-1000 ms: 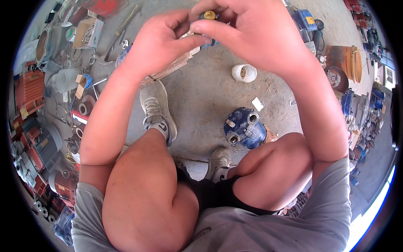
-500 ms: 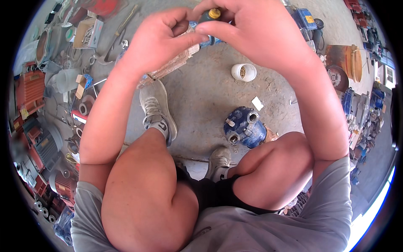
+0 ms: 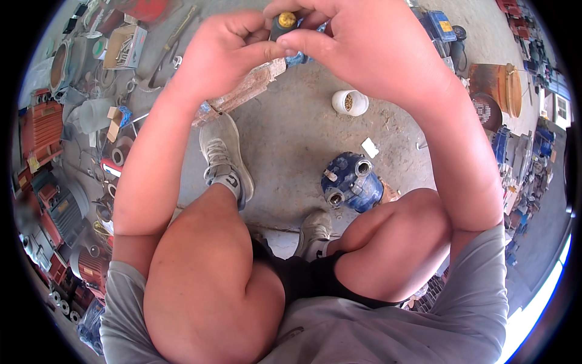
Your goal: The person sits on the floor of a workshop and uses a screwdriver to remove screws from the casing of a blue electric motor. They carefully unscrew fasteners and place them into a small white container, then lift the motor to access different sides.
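My right hand (image 3: pixel 364 45) is closed around a screwdriver (image 3: pixel 285 23), its dark handle ending in a yellow cap that faces up. The shaft and tip are hidden below the hands. Close against it, my left hand (image 3: pixel 221 57) has curled fingers and its thumb stretched toward the handle. What the left fingers hold, if anything, is out of sight. Beneath both hands a blue part (image 3: pixel 297 59) shows in a small patch, beside a worn wooden block (image 3: pixel 251 85).
A white cup (image 3: pixel 359 104) of small brass-coloured pieces stands on the floor. Nearer my knee lies a blue metal housing (image 3: pixel 351 182), with a white scrap (image 3: pixel 370 147) beside it. Motors (image 3: pixel 42 130) and a box of parts (image 3: pixel 124 48) crowd the left; a rusty drum (image 3: pixel 494 88) stands right.
The screwdriver's yellow cap has shifted left, toward my left hand. Right fingers have moved left with it; both hands remain close together.
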{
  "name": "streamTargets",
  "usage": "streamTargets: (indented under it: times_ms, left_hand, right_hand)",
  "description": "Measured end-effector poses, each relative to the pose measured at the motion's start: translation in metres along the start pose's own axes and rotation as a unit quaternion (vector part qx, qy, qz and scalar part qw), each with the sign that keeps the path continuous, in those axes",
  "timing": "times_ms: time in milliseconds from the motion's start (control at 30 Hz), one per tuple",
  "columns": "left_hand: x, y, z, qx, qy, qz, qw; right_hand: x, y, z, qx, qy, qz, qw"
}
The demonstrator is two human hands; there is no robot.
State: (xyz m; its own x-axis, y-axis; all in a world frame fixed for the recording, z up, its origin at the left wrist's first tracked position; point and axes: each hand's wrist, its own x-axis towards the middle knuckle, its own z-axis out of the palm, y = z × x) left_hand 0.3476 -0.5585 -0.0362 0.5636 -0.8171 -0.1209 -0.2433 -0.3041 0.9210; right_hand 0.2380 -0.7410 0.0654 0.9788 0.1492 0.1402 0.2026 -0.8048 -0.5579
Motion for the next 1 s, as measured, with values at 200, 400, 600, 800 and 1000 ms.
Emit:
streamTargets:
  times_ms: [200,400,600,800,1000]
  left_hand:
    - [0.005,-0.013,0.0,-0.138,-0.036,0.082,0.986]
    - [0.005,-0.013,0.003,-0.145,-0.071,0.041,0.986]
    - [0.003,-0.024,0.005,-0.175,-0.056,0.083,0.979]
    - [0.007,-0.008,-0.018,-0.009,-0.016,-0.015,1.0]
    - [0.004,-0.036,-0.031,-0.109,0.112,-0.073,0.985]
  right_hand:
    - [0.007,-0.005,0.012,-0.087,-0.013,0.019,0.996]
    - [0.032,-0.018,-0.013,-0.217,-0.184,0.001,0.959]
    - [0.075,-0.03,-0.016,-0.294,-0.409,-0.115,0.856]
    - [0.047,0.02,-0.001,-0.32,-0.323,-0.033,0.89]
    - [0.047,-0.002,0.001,-0.335,-0.287,-0.247,0.863]
